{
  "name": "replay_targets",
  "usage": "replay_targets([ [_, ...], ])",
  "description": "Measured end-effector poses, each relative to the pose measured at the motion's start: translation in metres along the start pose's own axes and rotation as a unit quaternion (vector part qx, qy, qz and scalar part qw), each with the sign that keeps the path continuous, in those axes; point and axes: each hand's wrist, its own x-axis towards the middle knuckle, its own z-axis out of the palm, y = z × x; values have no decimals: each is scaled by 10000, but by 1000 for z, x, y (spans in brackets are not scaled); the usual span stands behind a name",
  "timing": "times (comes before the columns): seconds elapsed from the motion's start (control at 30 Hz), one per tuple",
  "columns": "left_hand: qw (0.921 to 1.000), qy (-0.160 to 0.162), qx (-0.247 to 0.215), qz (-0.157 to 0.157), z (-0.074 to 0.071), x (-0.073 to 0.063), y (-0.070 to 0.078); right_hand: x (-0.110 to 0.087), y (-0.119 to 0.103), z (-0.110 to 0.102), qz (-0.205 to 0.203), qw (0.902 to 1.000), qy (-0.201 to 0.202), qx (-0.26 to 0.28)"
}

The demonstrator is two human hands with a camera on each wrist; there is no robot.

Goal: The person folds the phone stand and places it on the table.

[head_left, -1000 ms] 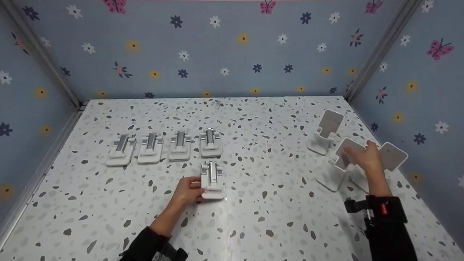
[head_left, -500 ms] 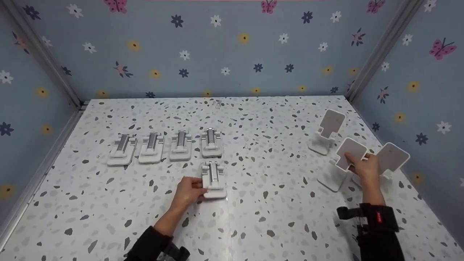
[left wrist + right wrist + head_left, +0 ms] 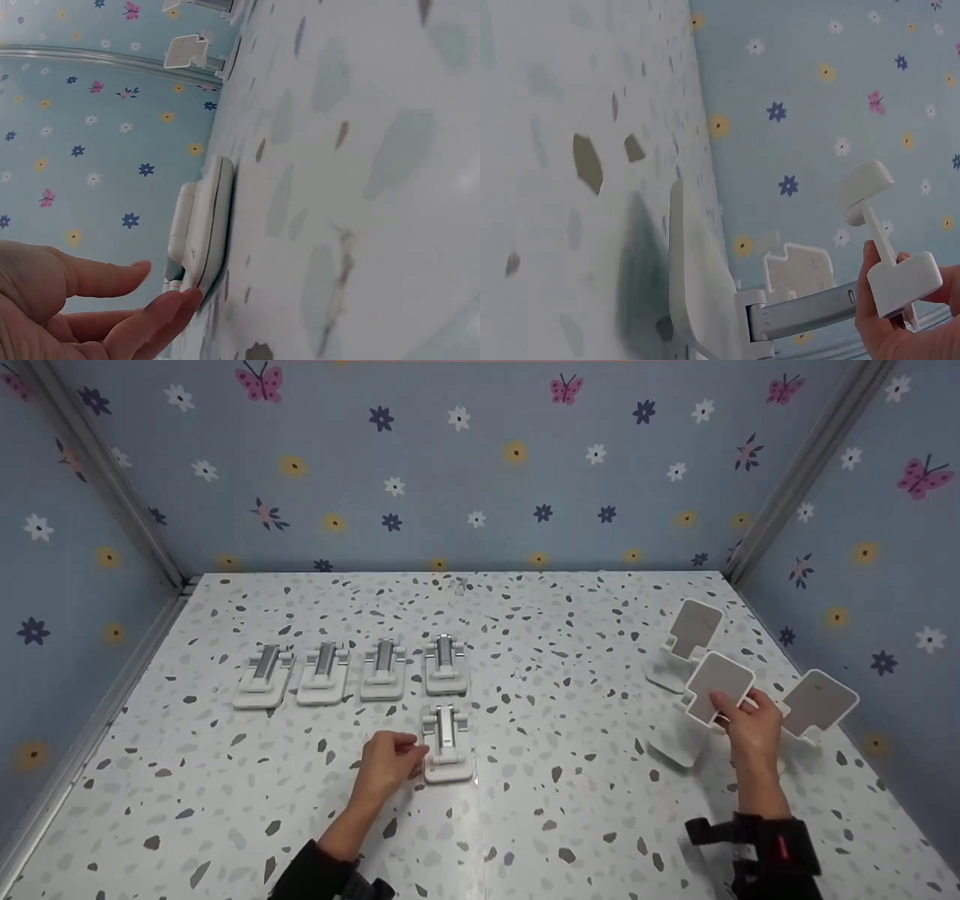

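In the head view my right hand (image 3: 754,735) grips an unfolded white phone stand (image 3: 721,679) by its tilted plate, thumb on the grey face. Its base (image 3: 705,277) appears tilted and off the table, over a shadow, in the right wrist view. My left hand (image 3: 386,769) is beside a folded phone stand (image 3: 448,769) at the table's middle, thumb and fingers apart and holding nothing. One fingertip (image 3: 191,298) is at that stand's edge in the left wrist view; whether it touches, I cannot tell.
Several folded phone stands (image 3: 382,688) lie in a row behind the left hand. Two more unfolded stands rise near the held one, one behind it (image 3: 696,628) and one to its right (image 3: 819,703). Flower-patterned walls (image 3: 480,465) border the speckled table (image 3: 570,795).
My right hand has closed on the stand's plate and lifted it slightly toward me. My left hand has let go of the folded stand. The head view has tilted a little.
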Motion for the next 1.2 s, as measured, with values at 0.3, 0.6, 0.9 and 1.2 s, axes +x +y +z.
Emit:
replay_targets([
  [0.3, 9911, -489, -932, 817, 13, -13, 37, -57, -43, 62, 1, 9872, -1558, 326],
  [0.6, 9663, -1613, -1427, 1411, 35, -27, 73, -100, -64, 119, -74, 9568, -2754, 926],
  [0.9, 9451, -1962, -2337, 1174, 43, -29, 83, -129, -77, 150, -393, 9312, -3376, 1317],
  [1.2, 9404, -1789, -2708, 1012, 44, -31, 84, -136, -78, 144, -1070, 9222, -3576, 1013],
])
